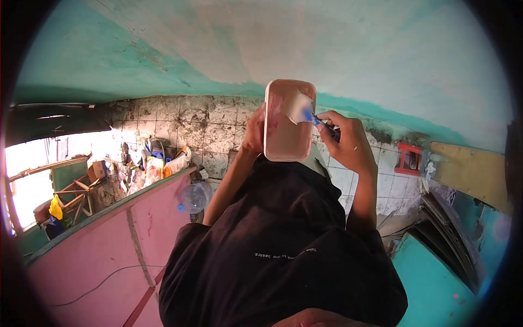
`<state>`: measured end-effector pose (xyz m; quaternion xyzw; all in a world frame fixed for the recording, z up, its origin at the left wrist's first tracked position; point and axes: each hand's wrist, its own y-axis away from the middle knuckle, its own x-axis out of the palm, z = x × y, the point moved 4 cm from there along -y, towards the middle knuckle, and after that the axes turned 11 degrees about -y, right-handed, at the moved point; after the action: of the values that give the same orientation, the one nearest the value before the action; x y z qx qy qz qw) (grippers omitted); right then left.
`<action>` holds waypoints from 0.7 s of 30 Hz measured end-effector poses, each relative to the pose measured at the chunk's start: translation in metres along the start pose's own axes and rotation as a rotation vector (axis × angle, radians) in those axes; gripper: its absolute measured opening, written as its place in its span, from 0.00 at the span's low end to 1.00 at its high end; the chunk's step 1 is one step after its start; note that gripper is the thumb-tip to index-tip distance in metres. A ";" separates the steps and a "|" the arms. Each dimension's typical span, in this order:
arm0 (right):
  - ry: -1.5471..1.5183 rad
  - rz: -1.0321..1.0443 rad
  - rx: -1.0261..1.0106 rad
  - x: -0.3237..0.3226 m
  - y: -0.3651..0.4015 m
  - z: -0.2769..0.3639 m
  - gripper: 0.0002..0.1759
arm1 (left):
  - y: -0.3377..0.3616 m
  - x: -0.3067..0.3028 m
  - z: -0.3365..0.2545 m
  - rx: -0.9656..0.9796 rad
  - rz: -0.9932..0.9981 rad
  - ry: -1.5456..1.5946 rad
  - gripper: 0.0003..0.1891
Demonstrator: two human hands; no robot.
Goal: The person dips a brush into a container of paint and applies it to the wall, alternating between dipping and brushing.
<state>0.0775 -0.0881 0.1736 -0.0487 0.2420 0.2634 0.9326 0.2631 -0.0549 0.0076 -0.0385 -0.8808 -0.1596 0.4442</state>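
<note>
**Fig. 1. Head view, hands raised before the chest.** The pink tray (287, 131), a rounded rectangular tray held upright with its smeared inner face turned to you, sits at the centre of the frame against a teal wall (381, 49). Your left hand (254, 129) grips the tray's left edge. The thumb side shows, and the fingers are curled behind the tray, out of sight. Your right hand (348, 143), just right of the tray, is closed tightly round the blue handle of a scraper (303, 109). The scraper's pale blade lies flat on the tray's upper right corner, touching the surface.

Directly below the tray is your black shirt (283, 250), with both forearms rising from it to the tray's two sides. Behind the tray, and spreading to either side of it, runs a stained tiled surface (212, 122). Below and left of the tray lies a clear plastic bottle (193, 197), just beside the green-edged top of a pink board (87, 256). A thin cable (103, 282) crosses the board. Far left of the tray stands a wooden frame (76, 191), with a yellow cloth (55, 207) hanging near it. Between the frame and the tray is a heap of bags and clutter (152, 161) whose items are too small to tell apart. Right of the tray, beyond your right hand, a small red frame (409, 159) is set against the tiles.
</note>
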 end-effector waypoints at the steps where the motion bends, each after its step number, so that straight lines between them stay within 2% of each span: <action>1: -0.010 -0.004 0.007 0.009 0.003 0.000 0.09 | 0.008 -0.008 -0.001 -0.011 -0.004 -0.006 0.28; 3: -0.070 -0.071 0.009 0.024 0.008 0.004 0.08 | 0.021 -0.021 -0.019 0.261 -0.111 -1.256 0.28; 4: -0.061 -0.062 0.024 0.032 0.009 0.006 0.09 | 0.021 -0.043 -0.004 0.344 -0.050 -0.848 0.30; 5: -0.064 -0.068 0.023 0.045 0.008 0.006 0.09 | 0.022 -0.042 -0.004 0.343 -0.046 -0.854 0.30; 7: -0.078 -0.145 -0.083 0.066 0.008 0.008 0.10 | 0.023 -0.032 0.004 0.022 -0.078 0.029 0.31; 8: -0.015 -0.060 0.054 0.072 0.006 0.010 0.11 | 0.032 -0.003 -0.010 0.034 -0.028 0.098 0.31; 9: -0.015 -0.065 0.050 0.077 0.007 0.010 0.11 | 0.031 -0.010 -0.008 0.036 -0.023 0.094 0.31; 11: 0.201 -0.060 0.015 0.087 0.008 0.008 0.12 | 0.031 -0.019 -0.005 0.062 0.073 0.039 0.34; 13: 0.222 -0.014 0.047 0.086 0.011 0.012 0.10 | 0.036 -0.020 -0.002 0.027 0.055 0.110 0.36; 15: 0.214 0.016 -0.014 0.080 0.011 0.022 0.08 | 0.036 -0.016 -0.006 0.001 0.044 0.177 0.37; 17: 0.188 -0.007 0.000 0.076 0.007 0.035 0.07 | 0.043 -0.013 -0.016 0.112 0.005 -0.213 0.36; 18: 0.164 -0.032 0.015 0.075 0.005 0.038 0.06 | 0.046 -0.007 -0.019 0.112 0.002 -0.210 0.36; 20: 0.215 -0.010 0.028 0.084 -0.001 0.028 0.07 | 0.050 0.014 -0.033 0.366 0.188 -0.311 0.28; 21: 0.265 0.009 0.040 0.088 -0.002 0.024 0.07 | 0.050 0.010 -0.030 0.368 0.190 -0.310 0.28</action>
<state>0.1539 -0.0430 0.1531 -0.0633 0.3683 0.2541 0.8921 0.2902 -0.0176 0.0448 -0.0637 -0.9450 0.0535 0.3164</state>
